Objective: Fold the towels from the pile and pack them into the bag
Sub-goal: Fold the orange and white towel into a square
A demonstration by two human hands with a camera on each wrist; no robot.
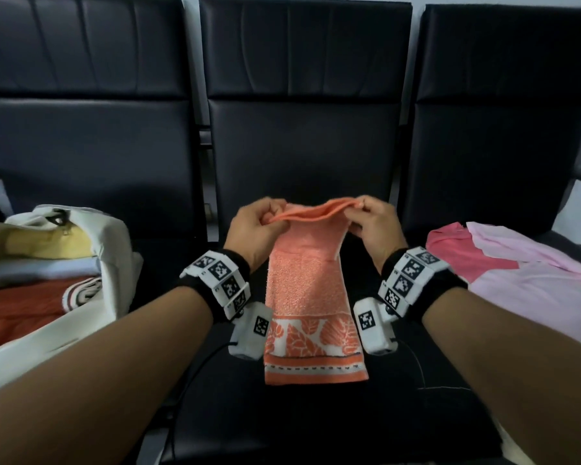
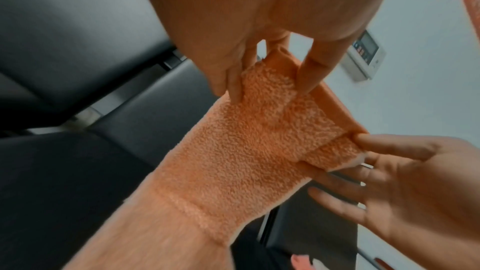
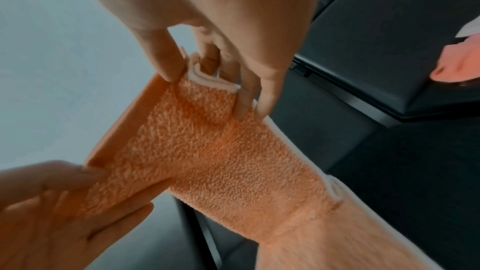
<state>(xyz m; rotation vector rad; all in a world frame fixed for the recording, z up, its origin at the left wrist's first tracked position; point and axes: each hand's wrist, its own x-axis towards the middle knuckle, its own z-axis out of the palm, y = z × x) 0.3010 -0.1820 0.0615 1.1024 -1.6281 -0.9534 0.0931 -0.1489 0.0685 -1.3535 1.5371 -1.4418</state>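
Row of black padded seats [image 1: 302, 156]
A cream bag [image 1: 111, 250] lies on the left seat, pink towels [image 1: 517, 273] on the right, an orange towel's [image 1: 312, 330] lower end on the middle.

Black wristbands [image 1: 426, 283] carry white blocks printed with black-and-white markers.

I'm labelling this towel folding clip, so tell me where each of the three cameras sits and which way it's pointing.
Head: worn on the head, facing forward and down at the black seats; shows both forearms, left hand and right hand pinching the orange towel, bag left, pink pile right.
Left wrist: looks along the left hand at the towel; right hand opposite.
Right wrist: looks along the right hand at the towel; left hand opposite.
Shared: all three show the towel and both hands.
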